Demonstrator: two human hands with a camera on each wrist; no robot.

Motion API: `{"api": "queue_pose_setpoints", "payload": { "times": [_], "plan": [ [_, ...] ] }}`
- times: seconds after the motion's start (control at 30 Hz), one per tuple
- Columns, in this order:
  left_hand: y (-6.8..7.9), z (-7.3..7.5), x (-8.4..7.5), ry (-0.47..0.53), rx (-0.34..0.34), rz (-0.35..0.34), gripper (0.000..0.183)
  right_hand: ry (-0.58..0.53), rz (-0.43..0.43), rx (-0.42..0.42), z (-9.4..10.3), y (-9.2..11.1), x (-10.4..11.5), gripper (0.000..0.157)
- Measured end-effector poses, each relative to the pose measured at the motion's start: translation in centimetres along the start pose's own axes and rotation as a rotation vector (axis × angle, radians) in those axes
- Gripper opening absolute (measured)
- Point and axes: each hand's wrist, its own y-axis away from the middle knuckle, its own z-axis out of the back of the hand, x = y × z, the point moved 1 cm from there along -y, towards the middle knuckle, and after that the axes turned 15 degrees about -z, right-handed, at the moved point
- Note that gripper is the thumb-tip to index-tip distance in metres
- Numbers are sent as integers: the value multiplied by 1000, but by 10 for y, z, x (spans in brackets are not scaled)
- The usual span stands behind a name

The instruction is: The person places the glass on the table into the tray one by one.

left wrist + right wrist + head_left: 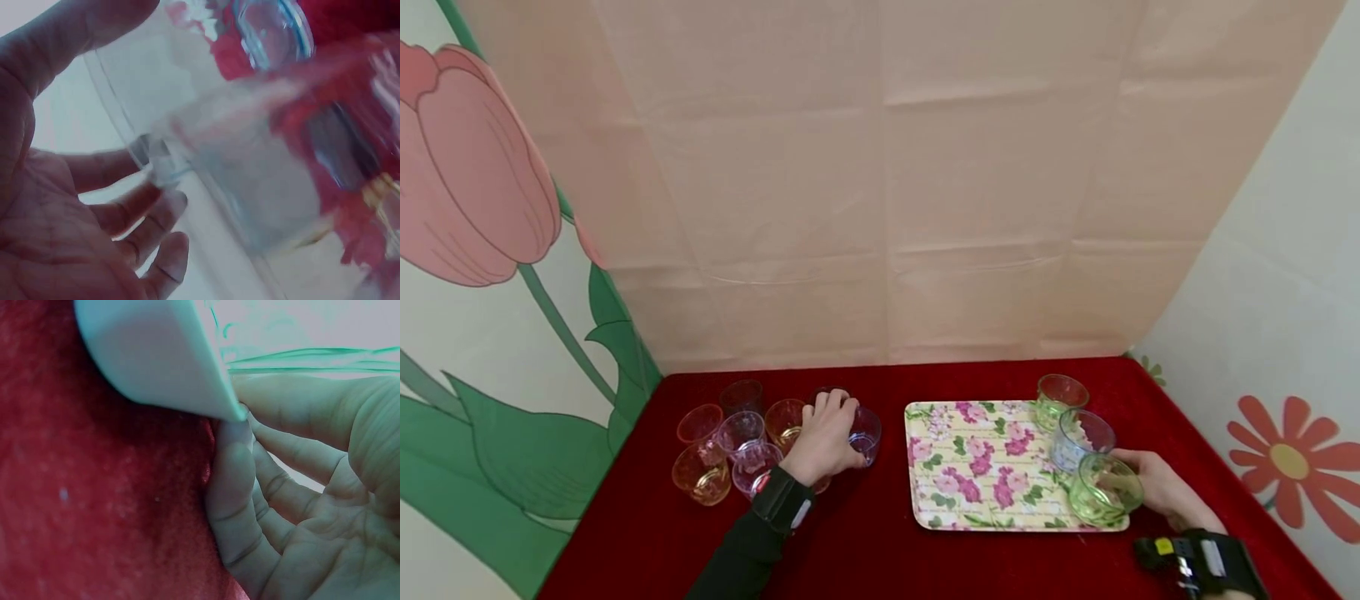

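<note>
The left hand (822, 440) curved wide round a purple cup (868, 437), with other cups (703, 486) alongside; the right hand (1167, 485) narrowly pinched the tray (951, 467), near a green cup (1096, 500).

i can't read a single word, number or brand anywhere. on the flowered tray (936, 500), right of centre in the head view, faint rows run between the blossoms like printed script, too fine to make out. my left wrist device (777, 497), left of centre near the bottom, bears a small red mark and a white strip; my right wrist device (1234, 567), lower right, a yellow patch (1164, 547) and a pale strip, all illegible.
</note>
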Motion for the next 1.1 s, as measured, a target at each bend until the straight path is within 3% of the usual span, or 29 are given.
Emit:
{"api": "queue_pose_setpoints", "payload": {
  "times": [0.2, 0.4, 0.77, 1.1],
  "plan": [
    [-3, 8, -10, 203, -101, 1, 81, 7, -5, 3, 1, -1, 1, 56],
    [-4, 3, -22, 384, -173, -1, 79, 10, -10, 7, 2, -1, 3, 60],
    [-17, -22, -44, 597, -281, -10, 86, 2, -22, 11, 2, -4, 2, 66],
    [-38, -44, -54, 715, -344, 29, 76, 5, -21, 9, 2, -5, -1, 64]
  ]
}}
